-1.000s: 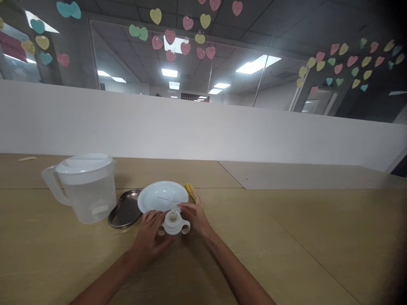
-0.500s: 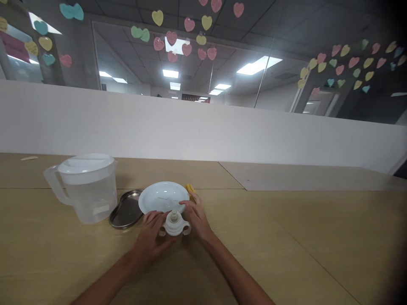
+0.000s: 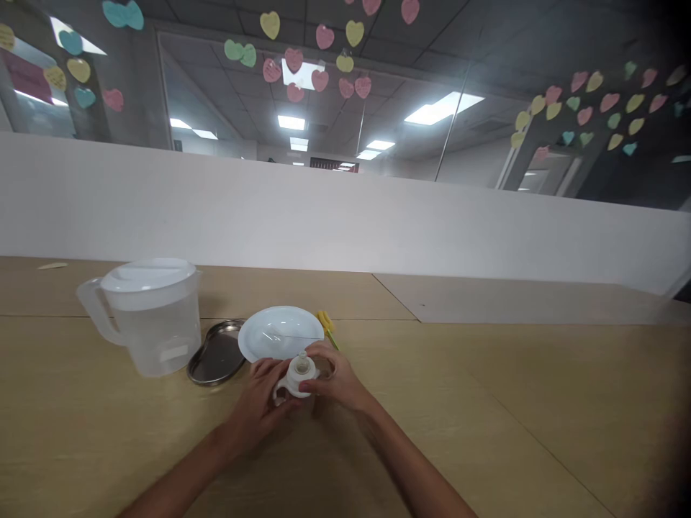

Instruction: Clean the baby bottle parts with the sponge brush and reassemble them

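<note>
I see the white handled bottle between the person's hands at five o'clock of the white bowl, the left hand curling its fingers round the nine o'clock side, the right hand gripping the top at three. A metal tray and lidded pitcher stand toward ten.

Dim overall, glowing ceiling panels, soft shadows on tabletop, dark right corners
</note>
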The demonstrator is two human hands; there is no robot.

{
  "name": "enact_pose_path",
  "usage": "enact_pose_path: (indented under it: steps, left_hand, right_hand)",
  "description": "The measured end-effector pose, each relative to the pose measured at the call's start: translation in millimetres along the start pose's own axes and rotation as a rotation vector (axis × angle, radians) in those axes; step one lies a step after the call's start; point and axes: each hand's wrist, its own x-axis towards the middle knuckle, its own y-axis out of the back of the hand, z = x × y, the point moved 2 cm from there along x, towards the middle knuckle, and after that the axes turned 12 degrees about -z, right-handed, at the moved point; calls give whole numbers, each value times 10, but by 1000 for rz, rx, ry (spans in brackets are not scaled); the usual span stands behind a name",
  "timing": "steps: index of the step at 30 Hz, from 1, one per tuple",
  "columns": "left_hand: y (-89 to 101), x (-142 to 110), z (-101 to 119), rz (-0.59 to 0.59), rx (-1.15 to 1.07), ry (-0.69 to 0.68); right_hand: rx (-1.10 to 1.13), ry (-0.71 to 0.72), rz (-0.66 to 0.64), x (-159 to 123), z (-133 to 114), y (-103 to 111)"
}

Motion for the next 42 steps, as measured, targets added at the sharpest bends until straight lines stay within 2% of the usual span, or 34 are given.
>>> enact_pose_path:
  steps: [4,6,8,12,14,16,19,23,26,29,35,42]
  left_hand:
    - [-23,-6,-18,5,-24,11]
    - [-41,-17,-39,14,-22,15]
    - [-59,-31,-55,20,-14,14]
    - [-92,-47,-61,17,4,-23]
    - [-101,-48,-56,24,10,-45]
    - [-106,-46,-53,27,5,-47]
    - [-105,-43,-47,28,-2,-28]
    - [-93,-38,-28,32,1,-27]
    - [-82,-38,-16,35,-5,-29]
    - [-84,-41,-24,36,-8,-23]
    - [-99,-35,-48,36,-2,-27]
    - [-81,-16,-31,20,0,8]
  right_hand:
    - [93,-64,-63,-3,31,61]
    - [112,-80,-37,5,67,120]
    - [148,-102,102,20,146,224]
    - [222,-183,564,17,334,432]
    - [240,-181,649,9,358,437]
    - [240,-143,626,1,318,372]
    - [175,-71,442,-14,187,207]
    - [-103,85,137,-43,-14,-1]
    - [-300,209,42,-64,-102,-107]
    - [-421,236,77,-79,-107,-166]
    - [-586,345,278,-124,-89,-211]
    - [-703,421,371,-160,-43,-235]
